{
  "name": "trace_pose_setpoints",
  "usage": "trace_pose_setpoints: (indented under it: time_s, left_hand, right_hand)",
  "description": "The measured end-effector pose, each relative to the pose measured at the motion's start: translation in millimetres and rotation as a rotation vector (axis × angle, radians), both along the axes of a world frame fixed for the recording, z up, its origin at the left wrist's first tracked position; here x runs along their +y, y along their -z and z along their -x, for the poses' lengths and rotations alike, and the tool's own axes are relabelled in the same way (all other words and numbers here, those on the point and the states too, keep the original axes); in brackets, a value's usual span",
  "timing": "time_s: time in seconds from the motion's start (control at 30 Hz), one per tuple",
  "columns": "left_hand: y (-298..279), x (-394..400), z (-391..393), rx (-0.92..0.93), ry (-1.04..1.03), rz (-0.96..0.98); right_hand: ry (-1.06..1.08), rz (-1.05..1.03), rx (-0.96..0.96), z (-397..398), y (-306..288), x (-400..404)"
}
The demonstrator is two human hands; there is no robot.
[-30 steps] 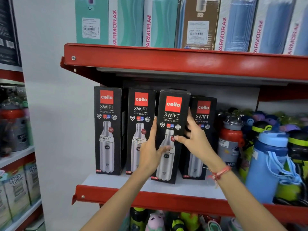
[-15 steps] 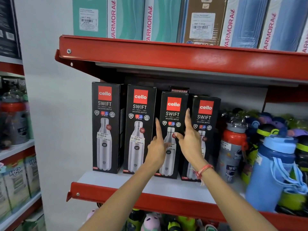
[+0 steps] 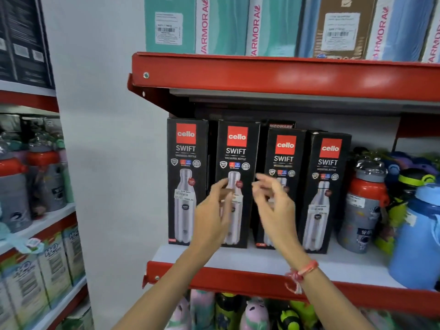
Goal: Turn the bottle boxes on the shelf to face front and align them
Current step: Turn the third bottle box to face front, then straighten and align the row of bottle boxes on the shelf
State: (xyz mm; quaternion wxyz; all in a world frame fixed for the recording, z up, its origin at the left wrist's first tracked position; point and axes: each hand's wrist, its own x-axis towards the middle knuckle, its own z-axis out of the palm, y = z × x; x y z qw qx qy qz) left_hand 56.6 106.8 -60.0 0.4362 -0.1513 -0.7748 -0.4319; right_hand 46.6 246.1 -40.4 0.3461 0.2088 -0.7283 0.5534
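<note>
Several black Cello Swift bottle boxes stand in a row on the white shelf board (image 3: 238, 258), fronts toward me: the leftmost box (image 3: 187, 167), the second box (image 3: 237, 148), the third box (image 3: 284, 151) and the rightmost box (image 3: 329, 182). The two right boxes are shorter. My left hand (image 3: 214, 215) hovers in front of the second box, fingers loosely curled, holding nothing. My right hand (image 3: 273, 206) hovers in front of the third box, fingers apart, blurred. Neither hand grips a box.
Loose bottles crowd the right of the shelf: a red-and-grey one (image 3: 366, 210) and a blue one (image 3: 414, 239). A red shelf lip (image 3: 238, 277) runs below. The upper shelf (image 3: 262, 75) carries tall boxes. Another rack (image 3: 35, 222) stands at left.
Both hands have let go of the third box and drawn back toward me. That box, earlier tilted and pulled forward, now stands upright in the row. The camera view shifted left.
</note>
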Motion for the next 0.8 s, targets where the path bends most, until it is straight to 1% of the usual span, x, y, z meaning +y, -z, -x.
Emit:
trace_pose_setpoints:
  time_s: [0.1, 0.2, 0.27, 0.33, 0.43, 0.53, 0.7, 0.8]
  left_hand:
    - [21.5, -41.0, -8.5, 0.026, 0.002, -0.079]
    - [43.7, -73.1, -8.6, -0.008, -0.037, -0.178]
    - [49.8, -89.6, -6.6, -0.097, -0.022, -0.325]
    - [51.3, -101.5, -3.7, -0.221, 0.083, -0.416]
    - [54.7, -113.9, 0.3, -0.413, 0.258, -0.396]
    - [57.9, -125.3, 0.2, -0.543, 0.284, -0.307]
    - [52.7, -140.3, -18.9, -0.593, 0.336, -0.306]
    - [52.3, -144.0, -37.8, -0.606, 0.353, -0.314]
  right_hand:
    - [-0.145, -0.049, -0.184, -6.8, 25.4, -35.5]
    - [-0.165, -0.063, -0.346, -6.5, 49.4, -63.5]
    - [-0.202, -0.064, -0.450, -6.4, 59.7, -79.7]
    - [-0.233, -0.073, -0.517, -6.9, 65.7, -93.3]
    - [-0.174, -0.164, -0.571, -3.9, 67.3, -109.2]
    - [-0.104, -0.195, -0.595, -4.5, 64.8, -119.2]
    - [-0.054, -0.225, -0.573, -14.3, 69.7, -115.4]
    - [-0.075, -0.232, -0.540, -28.9, 73.1, -110.3]
